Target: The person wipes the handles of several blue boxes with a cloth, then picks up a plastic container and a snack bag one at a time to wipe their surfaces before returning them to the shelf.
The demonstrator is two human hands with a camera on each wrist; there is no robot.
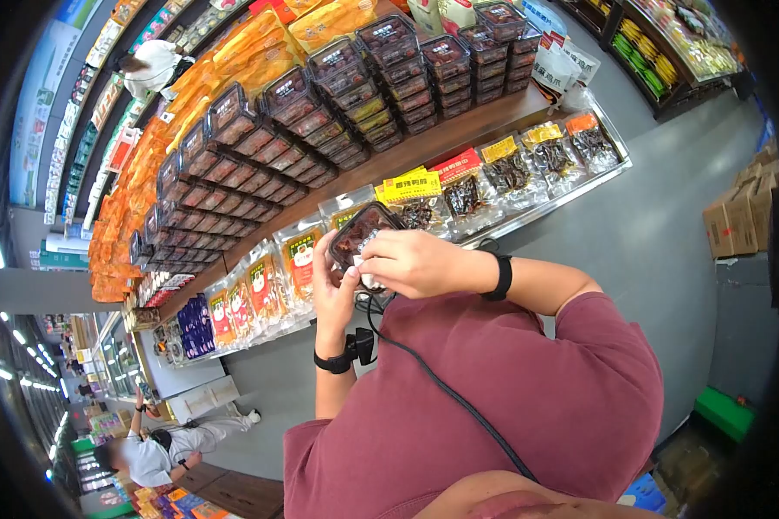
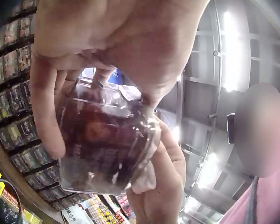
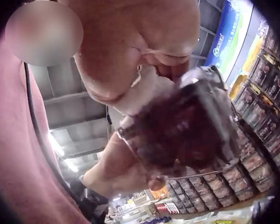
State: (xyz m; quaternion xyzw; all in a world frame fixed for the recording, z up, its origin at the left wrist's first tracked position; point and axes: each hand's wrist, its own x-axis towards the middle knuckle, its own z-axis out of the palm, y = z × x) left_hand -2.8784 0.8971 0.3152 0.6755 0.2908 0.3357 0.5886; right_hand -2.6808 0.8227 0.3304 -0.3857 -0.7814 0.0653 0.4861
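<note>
A clear plastic food box with dark reddish contents is held up in front of the chest. My left hand grips it from the side, with fingers wrapped along its wall in the left wrist view. In my right hand a crumpled white tissue is pinched against the edge of the box. The tissue also shows below the box's corner in the left wrist view, partly hidden by the fingers. Both hands wear black wrist bands, and a black cable hangs down across the shirt.
Stacks of similar boxes fill the display shelf ahead. Along its front lip lie flat snack packs, with orange bags behind. Cardboard cartons stand at the right. Another person is at lower left, and one more at upper left.
</note>
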